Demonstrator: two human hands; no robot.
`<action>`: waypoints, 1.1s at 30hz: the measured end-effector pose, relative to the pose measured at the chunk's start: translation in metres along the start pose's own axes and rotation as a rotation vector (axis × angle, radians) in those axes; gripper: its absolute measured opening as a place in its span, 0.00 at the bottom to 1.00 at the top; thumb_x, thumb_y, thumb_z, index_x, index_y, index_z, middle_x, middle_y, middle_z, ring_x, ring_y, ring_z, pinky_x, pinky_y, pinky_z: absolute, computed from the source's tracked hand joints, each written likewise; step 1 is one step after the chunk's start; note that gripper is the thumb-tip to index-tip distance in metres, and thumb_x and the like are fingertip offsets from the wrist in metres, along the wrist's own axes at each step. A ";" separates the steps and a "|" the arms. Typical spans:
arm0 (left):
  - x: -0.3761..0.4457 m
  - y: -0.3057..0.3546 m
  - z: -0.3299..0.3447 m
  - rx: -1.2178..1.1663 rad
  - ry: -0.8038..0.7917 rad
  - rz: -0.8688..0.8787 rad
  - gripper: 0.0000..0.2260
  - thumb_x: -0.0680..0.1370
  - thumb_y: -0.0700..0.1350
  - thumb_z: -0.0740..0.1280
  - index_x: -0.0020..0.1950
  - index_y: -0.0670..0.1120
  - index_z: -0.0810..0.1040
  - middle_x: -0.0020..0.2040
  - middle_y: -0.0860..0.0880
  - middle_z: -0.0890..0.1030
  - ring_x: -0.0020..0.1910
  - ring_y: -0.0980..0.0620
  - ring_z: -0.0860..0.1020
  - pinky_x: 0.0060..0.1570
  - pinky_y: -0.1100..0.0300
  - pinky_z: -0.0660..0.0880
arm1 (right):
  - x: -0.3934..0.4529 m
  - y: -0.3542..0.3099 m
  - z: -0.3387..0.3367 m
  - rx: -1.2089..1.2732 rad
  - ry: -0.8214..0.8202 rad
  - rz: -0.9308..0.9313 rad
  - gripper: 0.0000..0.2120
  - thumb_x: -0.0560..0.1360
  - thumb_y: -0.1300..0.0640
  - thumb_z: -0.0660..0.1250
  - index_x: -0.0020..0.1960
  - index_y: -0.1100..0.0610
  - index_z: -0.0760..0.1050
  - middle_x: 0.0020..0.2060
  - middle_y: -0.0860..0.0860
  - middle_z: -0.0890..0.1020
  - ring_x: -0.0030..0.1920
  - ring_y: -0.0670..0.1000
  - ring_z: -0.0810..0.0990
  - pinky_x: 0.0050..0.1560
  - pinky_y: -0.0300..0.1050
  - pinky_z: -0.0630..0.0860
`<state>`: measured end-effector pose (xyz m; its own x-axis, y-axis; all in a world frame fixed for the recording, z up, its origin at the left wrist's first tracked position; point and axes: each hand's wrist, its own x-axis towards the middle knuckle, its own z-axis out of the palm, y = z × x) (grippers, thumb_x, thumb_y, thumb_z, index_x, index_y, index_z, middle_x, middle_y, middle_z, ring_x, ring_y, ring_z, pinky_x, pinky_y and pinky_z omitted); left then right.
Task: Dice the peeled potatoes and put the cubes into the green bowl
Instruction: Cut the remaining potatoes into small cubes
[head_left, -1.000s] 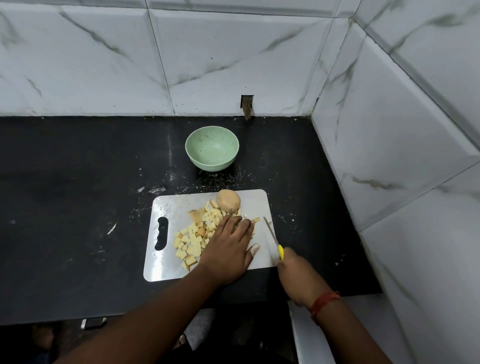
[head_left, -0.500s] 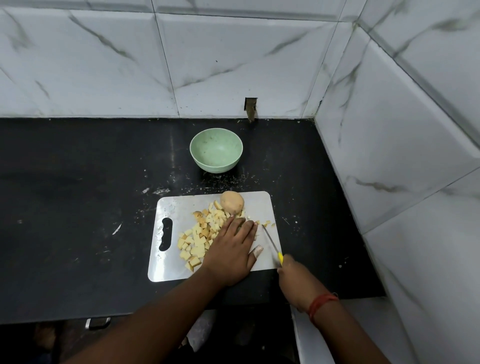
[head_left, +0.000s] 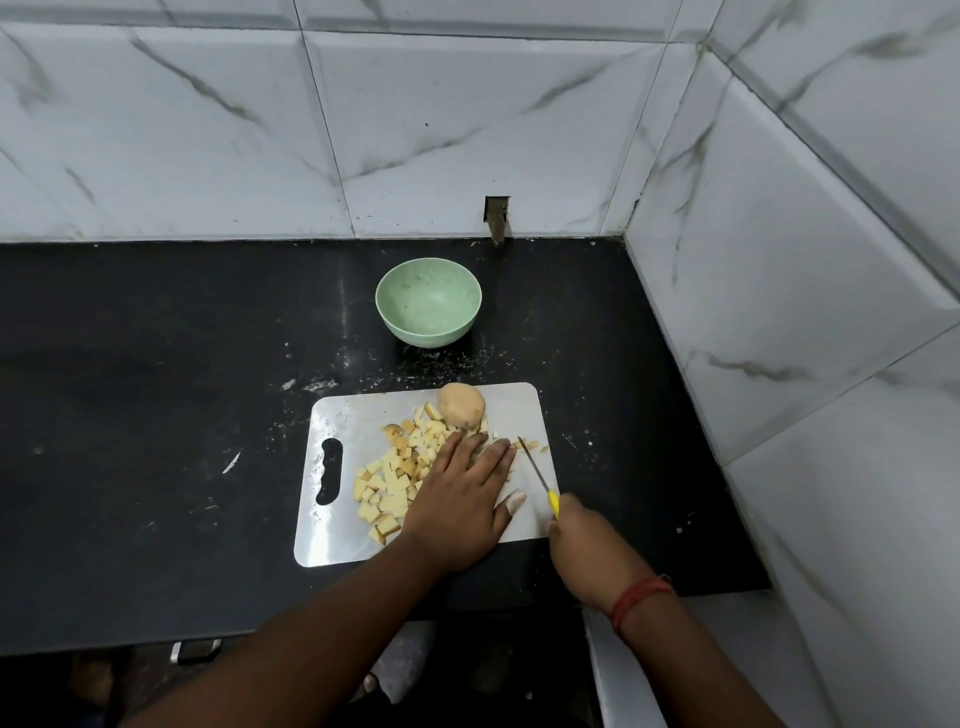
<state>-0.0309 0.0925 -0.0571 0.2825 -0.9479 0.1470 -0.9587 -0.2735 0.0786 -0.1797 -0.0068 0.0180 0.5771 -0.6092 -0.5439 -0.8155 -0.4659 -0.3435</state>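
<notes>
A steel cutting board (head_left: 337, 540) lies on the black counter. A heap of yellow potato cubes (head_left: 387, 480) covers its middle, and a whole peeled potato (head_left: 461, 406) sits at its far edge. My left hand (head_left: 462, 499) lies flat with straight fingers over the cubes on the board's right half. My right hand (head_left: 587, 551) grips the yellow handle of a small knife (head_left: 535, 473), whose blade points away over the board's right side, just right of my left fingertips. The green bowl (head_left: 428, 302) stands empty behind the board.
Marble-tiled walls close the counter at the back and on the right (head_left: 779, 312). Small white scraps (head_left: 311, 385) dot the black counter (head_left: 156, 415) beyond the board. The counter's front edge runs just below the board.
The hands, knife and board hold almost the same positions; the knife blade has shifted slightly nearer my left fingertips.
</notes>
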 end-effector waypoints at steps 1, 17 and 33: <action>0.000 0.000 0.000 0.001 -0.005 -0.002 0.29 0.86 0.61 0.50 0.79 0.45 0.68 0.76 0.47 0.72 0.76 0.43 0.66 0.78 0.42 0.57 | 0.003 -0.002 0.002 -0.021 -0.008 0.010 0.10 0.81 0.61 0.55 0.61 0.60 0.66 0.52 0.59 0.79 0.47 0.55 0.79 0.43 0.43 0.69; -0.002 0.000 -0.003 -0.003 0.005 -0.013 0.29 0.86 0.60 0.51 0.76 0.41 0.72 0.74 0.43 0.73 0.76 0.44 0.66 0.79 0.44 0.57 | -0.023 0.021 -0.009 0.270 -0.049 -0.032 0.07 0.82 0.53 0.57 0.51 0.56 0.70 0.37 0.50 0.73 0.34 0.47 0.73 0.33 0.41 0.68; 0.027 0.012 -0.007 0.173 -0.154 0.259 0.34 0.85 0.62 0.43 0.79 0.39 0.66 0.79 0.40 0.67 0.79 0.42 0.62 0.81 0.45 0.50 | -0.018 0.039 -0.012 0.575 0.048 -0.049 0.09 0.80 0.52 0.60 0.44 0.54 0.67 0.29 0.51 0.71 0.23 0.48 0.69 0.26 0.43 0.66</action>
<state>-0.0348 0.0650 -0.0456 0.0328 -0.9994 -0.0111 -0.9932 -0.0314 -0.1123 -0.2214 -0.0222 0.0236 0.6051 -0.6304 -0.4861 -0.6728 -0.0786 -0.7356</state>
